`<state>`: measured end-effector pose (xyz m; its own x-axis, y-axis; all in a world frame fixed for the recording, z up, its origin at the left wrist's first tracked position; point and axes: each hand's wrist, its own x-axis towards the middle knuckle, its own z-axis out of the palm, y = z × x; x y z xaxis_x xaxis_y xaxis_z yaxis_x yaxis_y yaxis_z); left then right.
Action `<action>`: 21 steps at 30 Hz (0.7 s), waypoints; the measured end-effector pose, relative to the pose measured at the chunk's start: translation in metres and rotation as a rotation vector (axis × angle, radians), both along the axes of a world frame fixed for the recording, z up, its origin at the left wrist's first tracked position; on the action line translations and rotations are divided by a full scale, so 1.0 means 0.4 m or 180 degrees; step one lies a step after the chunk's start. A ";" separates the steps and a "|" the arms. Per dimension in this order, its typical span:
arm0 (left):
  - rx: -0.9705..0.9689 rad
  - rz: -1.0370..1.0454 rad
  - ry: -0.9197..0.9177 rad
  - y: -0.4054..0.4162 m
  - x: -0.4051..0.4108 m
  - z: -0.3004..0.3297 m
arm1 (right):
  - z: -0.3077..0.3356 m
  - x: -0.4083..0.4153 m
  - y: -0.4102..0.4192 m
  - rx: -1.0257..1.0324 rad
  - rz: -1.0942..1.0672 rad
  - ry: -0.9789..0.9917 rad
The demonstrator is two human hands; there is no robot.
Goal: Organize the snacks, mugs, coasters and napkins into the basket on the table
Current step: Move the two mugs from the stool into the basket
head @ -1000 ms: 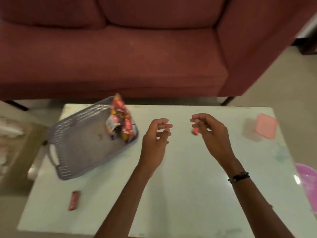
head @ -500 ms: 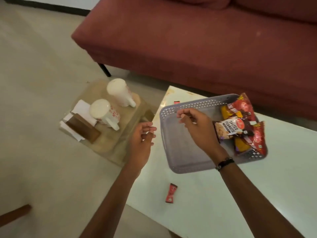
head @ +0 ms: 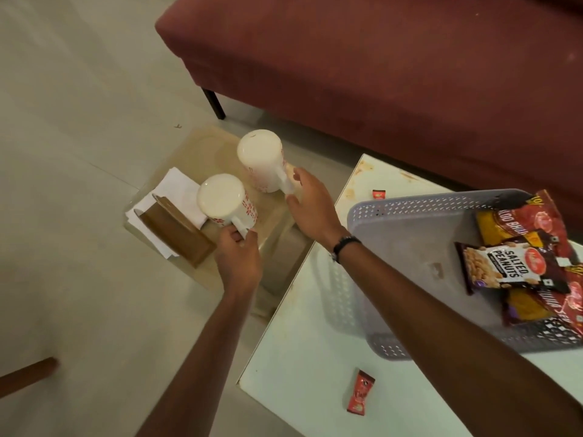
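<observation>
Two white mugs with red patterns stand upside down on a low beige side table [head: 217, 143]. My left hand [head: 239, 263] grips the handle of the near mug [head: 222, 198]. My right hand [head: 312, 206] has thumb and fingers round the handle of the far mug [head: 260, 156]. White napkins [head: 178, 189] and a brown coaster holder [head: 176, 231] lie left of the mugs. The grey basket [head: 410, 203] sits on the white table [head: 299, 357] to the right, with snack packets in it, a salted peanuts pack [head: 492, 269] on top.
Two small red sachets lie on the white table, one [head: 359, 392] near the front edge, one [head: 378, 194] behind the basket. A maroon sofa [head: 378, 74] runs along the back. A brown wooden piece [head: 25, 373] lies on the floor at lower left.
The view swung left from the table to the side table. Both hands reached down to the mugs; the left took the near mug's handle, the right left the basket for the far mug's handle.
</observation>
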<state>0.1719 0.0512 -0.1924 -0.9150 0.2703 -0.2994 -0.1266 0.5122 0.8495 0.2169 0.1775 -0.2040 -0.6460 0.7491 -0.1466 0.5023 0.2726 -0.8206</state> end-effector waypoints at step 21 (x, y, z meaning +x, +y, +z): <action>0.0093 -0.2132 0.1056 0.037 0.033 0.108 | 0.093 0.268 -0.053 -0.0213 -0.1154 0.0897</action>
<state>0.1851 0.0661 -0.1491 -0.5928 0.8051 -0.0204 0.4699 0.3663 0.8031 0.3239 0.1564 -0.1667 -0.3657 0.9289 -0.0587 0.3104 0.0623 -0.9486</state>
